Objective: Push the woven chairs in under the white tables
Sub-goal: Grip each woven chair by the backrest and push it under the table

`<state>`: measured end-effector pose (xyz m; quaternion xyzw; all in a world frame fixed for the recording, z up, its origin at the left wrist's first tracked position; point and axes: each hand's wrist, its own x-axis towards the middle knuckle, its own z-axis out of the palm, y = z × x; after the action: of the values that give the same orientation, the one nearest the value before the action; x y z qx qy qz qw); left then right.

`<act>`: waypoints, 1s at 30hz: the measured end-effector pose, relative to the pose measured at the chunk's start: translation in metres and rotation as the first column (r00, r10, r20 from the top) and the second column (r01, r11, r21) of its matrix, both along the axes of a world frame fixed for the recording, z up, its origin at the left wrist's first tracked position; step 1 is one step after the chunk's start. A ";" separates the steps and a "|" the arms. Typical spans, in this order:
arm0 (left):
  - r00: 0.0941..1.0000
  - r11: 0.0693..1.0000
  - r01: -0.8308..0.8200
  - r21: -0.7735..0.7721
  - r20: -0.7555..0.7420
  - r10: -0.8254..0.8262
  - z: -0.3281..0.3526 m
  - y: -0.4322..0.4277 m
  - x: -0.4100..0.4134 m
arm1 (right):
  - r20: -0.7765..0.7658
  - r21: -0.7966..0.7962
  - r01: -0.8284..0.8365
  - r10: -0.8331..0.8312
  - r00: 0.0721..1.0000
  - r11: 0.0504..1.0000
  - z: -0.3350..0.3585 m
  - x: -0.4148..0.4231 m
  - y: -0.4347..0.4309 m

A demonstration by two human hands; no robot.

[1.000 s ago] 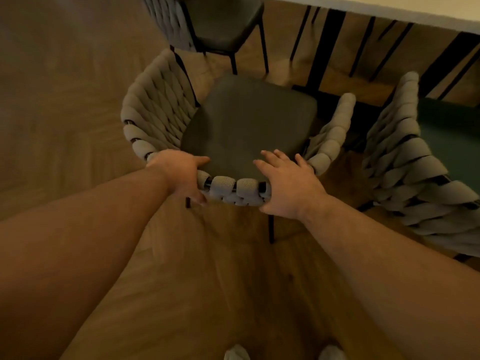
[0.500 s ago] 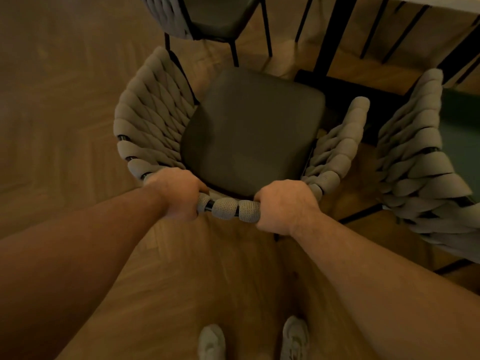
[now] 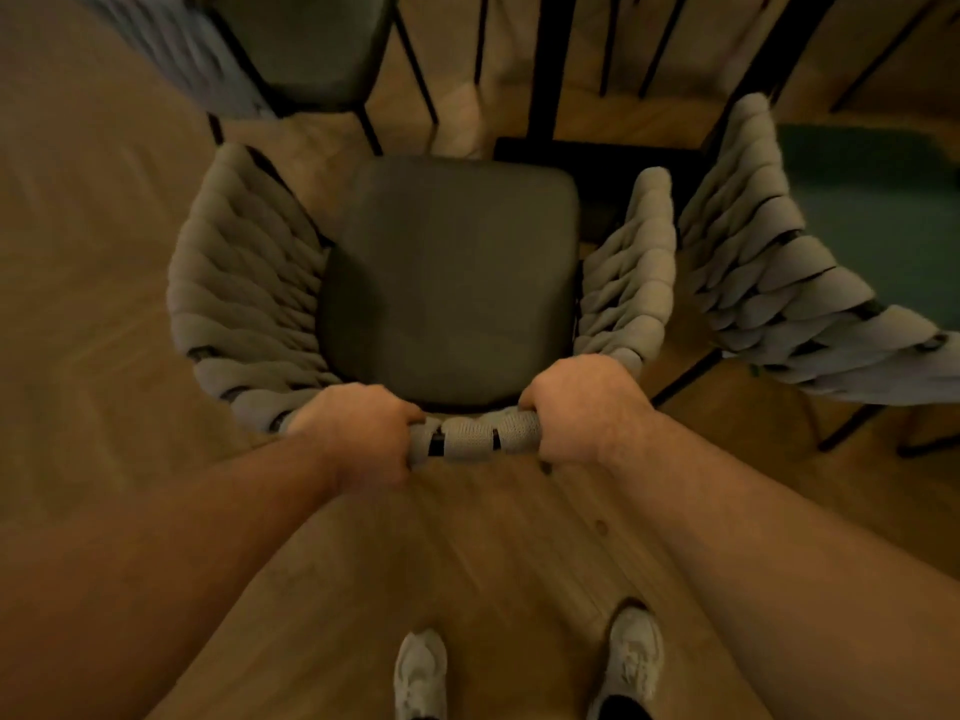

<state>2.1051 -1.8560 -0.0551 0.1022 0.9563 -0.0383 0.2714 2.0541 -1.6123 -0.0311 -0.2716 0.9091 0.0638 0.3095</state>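
Both my hands, left hand (image 3: 358,433) and right hand (image 3: 582,407), grip the woven chair (image 3: 447,283) top rail at frame centre.

Woven chair (image 3: 447,283) between two other chairs, table legs (image 3: 545,70) just beyond.
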 end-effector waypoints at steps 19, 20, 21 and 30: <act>0.989 0.992 0.128 0.014 -0.075 -0.126 0.000 0.051 -0.134 | -0.051 -0.068 0.109 -0.112 0.992 0.992 -0.009 -0.108 0.057; 0.990 0.992 0.126 0.016 -0.069 -0.124 0.000 0.055 -0.138 | -0.047 -0.071 0.108 -0.111 0.993 0.992 -0.009 -0.113 0.060; 0.990 0.992 0.124 0.022 -0.067 -0.123 -0.001 0.059 -0.142 | -0.045 -0.071 0.108 -0.112 0.993 0.992 -0.008 -0.117 0.063; 0.988 0.991 0.124 0.041 -0.095 -0.120 -0.003 0.064 -0.165 | -0.072 -0.040 0.081 -0.084 0.994 0.996 -0.002 -0.142 0.066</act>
<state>1.9404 -1.7924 -0.0583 0.1649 0.9603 -0.0369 0.2218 1.9121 -1.5460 -0.0331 -0.2371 0.9313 0.0440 0.2729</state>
